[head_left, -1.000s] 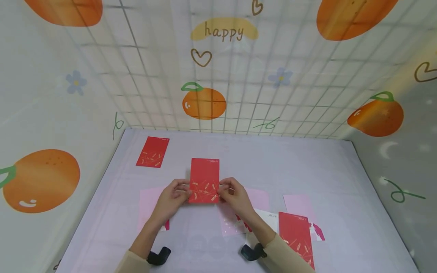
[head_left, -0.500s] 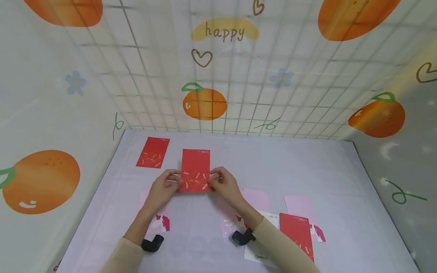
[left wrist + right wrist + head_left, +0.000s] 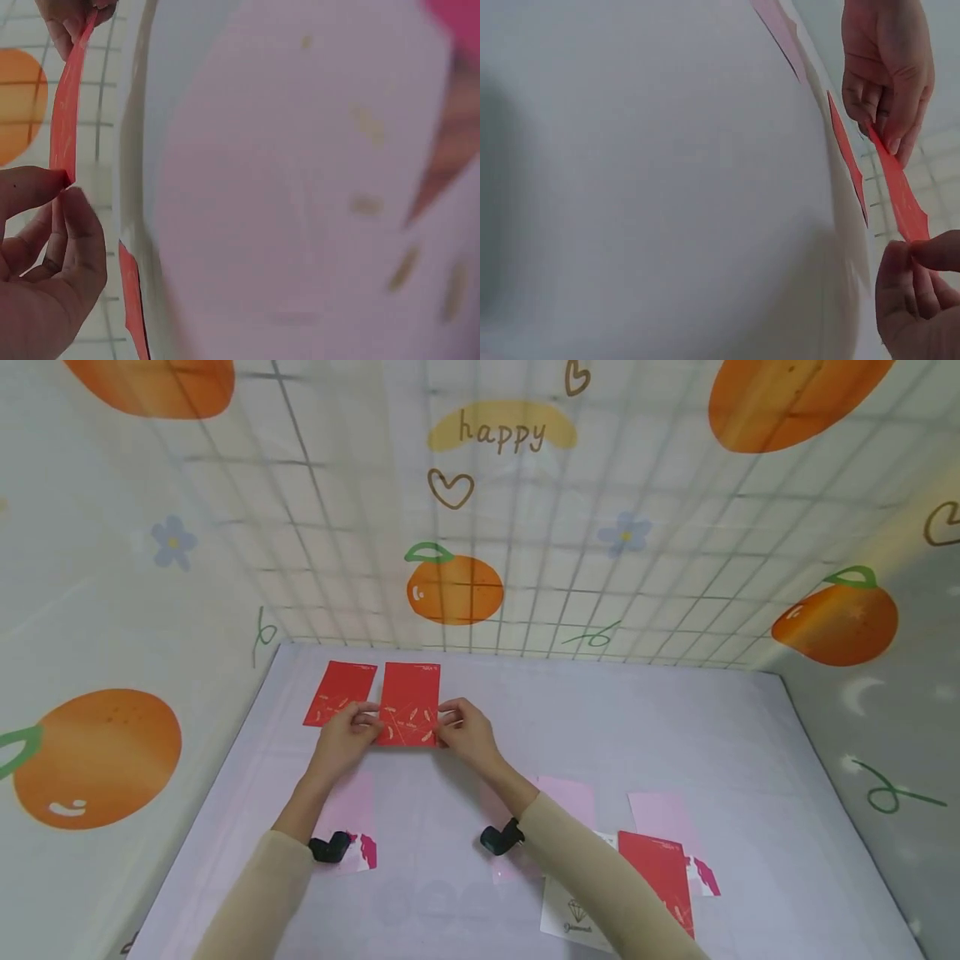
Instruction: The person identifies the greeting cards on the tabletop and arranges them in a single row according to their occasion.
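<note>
A flat red card (image 3: 409, 689) with gold leaf-like print is held upright near the back left of the table. My left hand (image 3: 345, 742) pinches its lower left edge and my right hand (image 3: 472, 739) pinches the opposite edge. Seen nearly edge-on in the left wrist view, the card (image 3: 66, 112) bows slightly between thumb and fingertips. The right wrist view also shows the card (image 3: 900, 196) raised off the tabletop. Just left of it lies a second red card (image 3: 339, 685), its lower corner partly covered by my left hand.
A pink card (image 3: 358, 802) lies under my left forearm, with more pink cards (image 3: 567, 799) (image 3: 663, 814) to the right. Another red card (image 3: 654, 868) and a white card (image 3: 570, 914) with a diamond drawing are partly hidden by my right sleeve. Patterned cloth walls (image 3: 510, 510) surround the table.
Both hands have carried the red card away from me and to the left, up beside the other red card. The grip has stayed the same; the lying cards have not moved.
</note>
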`<state>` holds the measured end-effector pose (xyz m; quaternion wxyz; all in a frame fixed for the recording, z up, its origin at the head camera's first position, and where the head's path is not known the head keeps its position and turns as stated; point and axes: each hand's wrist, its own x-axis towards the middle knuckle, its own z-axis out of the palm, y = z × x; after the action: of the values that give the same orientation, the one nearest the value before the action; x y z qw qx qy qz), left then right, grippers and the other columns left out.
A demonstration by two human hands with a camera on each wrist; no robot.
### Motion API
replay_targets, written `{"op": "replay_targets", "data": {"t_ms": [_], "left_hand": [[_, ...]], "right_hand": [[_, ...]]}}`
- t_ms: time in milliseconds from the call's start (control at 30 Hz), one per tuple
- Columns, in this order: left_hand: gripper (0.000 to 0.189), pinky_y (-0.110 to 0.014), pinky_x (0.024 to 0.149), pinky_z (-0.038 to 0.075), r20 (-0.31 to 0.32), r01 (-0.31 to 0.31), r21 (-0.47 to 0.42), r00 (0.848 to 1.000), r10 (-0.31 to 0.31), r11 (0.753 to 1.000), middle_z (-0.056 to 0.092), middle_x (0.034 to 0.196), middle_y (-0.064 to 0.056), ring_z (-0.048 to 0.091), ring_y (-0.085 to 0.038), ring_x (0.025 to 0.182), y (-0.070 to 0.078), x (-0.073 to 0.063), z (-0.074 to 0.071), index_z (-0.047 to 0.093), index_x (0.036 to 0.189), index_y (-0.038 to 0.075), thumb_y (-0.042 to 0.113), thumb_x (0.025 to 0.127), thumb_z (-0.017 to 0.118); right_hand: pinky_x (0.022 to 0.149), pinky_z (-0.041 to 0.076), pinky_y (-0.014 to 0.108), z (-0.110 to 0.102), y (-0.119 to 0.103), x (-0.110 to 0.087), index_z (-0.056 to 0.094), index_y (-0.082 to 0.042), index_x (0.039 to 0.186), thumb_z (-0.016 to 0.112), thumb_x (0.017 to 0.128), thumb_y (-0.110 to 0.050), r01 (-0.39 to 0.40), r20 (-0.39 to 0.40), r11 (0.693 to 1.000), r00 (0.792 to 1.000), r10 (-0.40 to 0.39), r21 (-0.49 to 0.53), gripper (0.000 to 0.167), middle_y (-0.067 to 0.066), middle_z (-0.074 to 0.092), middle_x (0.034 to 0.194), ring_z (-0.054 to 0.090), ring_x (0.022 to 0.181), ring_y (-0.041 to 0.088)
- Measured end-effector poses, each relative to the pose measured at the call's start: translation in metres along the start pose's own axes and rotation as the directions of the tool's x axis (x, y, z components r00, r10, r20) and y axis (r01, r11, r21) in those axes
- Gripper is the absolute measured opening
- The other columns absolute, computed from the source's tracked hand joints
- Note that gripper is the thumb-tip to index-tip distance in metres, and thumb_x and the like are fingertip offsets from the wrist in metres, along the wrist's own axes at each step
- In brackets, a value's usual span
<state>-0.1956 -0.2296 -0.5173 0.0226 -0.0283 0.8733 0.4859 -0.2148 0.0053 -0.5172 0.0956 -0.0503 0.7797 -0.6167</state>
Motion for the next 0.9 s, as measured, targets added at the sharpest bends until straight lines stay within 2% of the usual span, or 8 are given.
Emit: {"op": "replay_targets", "data": {"t_ms": [200,367,533,733,900], "left_hand": [[0.041,-0.039,0.082,0.058,-0.025,0.016,0.028,1.000,-0.015,0.999,0.064,0.114,-0.013,0.066,-0.029,0.100,-0.007,0.014,-0.005,0.059,0.134,0.008,0.022,0.097,0.068],[0.038,-0.042,0.085,0.056,-0.048,0.020,0.055,0.999,-0.018,0.998,0.064,0.115,-0.015,0.064,-0.031,0.104,-0.010,0.022,-0.007,0.060,0.133,0.006,0.018,0.097,0.066],[0.037,-0.043,0.086,0.055,-0.064,0.047,0.074,0.997,-0.043,0.996,0.064,0.115,-0.015,0.063,-0.031,0.104,-0.012,0.029,-0.006,0.060,0.131,0.003,0.017,0.097,0.065],[0.039,-0.040,0.083,0.056,-0.067,0.098,0.124,0.994,-0.091,0.987,0.064,0.117,-0.013,0.063,-0.029,0.102,-0.018,0.034,-0.004,0.059,0.132,0.004,0.022,0.098,0.066],[0.042,-0.041,0.085,0.056,-0.073,0.103,0.152,0.993,-0.093,0.983,0.064,0.118,-0.015,0.063,-0.030,0.102,-0.018,0.033,-0.004,0.059,0.132,0.002,0.025,0.097,0.066]], "right_hand": [[0.064,0.058,0.029,0.010,-0.003,0.012,0.061,-0.002,0.126,0.069,0.092,-0.004,-0.016,0.010,0.999,1.000,0.016,-0.045,0.035,0.008,0.065,0.098,0.068,0.080,0.021],[0.066,0.057,0.028,0.017,-0.003,0.021,0.062,-0.001,0.128,0.068,0.093,-0.005,-0.005,0.035,0.991,0.999,0.010,-0.134,0.035,0.009,0.066,0.099,0.067,0.082,0.019],[0.070,0.055,0.026,0.022,-0.002,0.032,0.064,0.001,0.125,0.067,0.092,-0.006,0.006,0.036,0.970,0.999,0.002,-0.244,0.033,0.009,0.068,0.098,0.066,0.084,0.019],[0.068,0.050,0.022,0.029,-0.001,0.044,0.066,0.002,0.121,0.069,0.092,-0.009,0.001,0.049,0.933,0.999,0.018,-0.361,0.031,0.004,0.066,0.093,0.058,0.084,0.015],[0.068,0.047,0.023,0.031,-0.003,0.046,0.066,0.001,0.120,0.065,0.092,-0.007,-0.003,0.052,0.915,0.998,0.027,-0.403,0.029,0.005,0.066,0.095,0.056,0.083,0.015]]}}
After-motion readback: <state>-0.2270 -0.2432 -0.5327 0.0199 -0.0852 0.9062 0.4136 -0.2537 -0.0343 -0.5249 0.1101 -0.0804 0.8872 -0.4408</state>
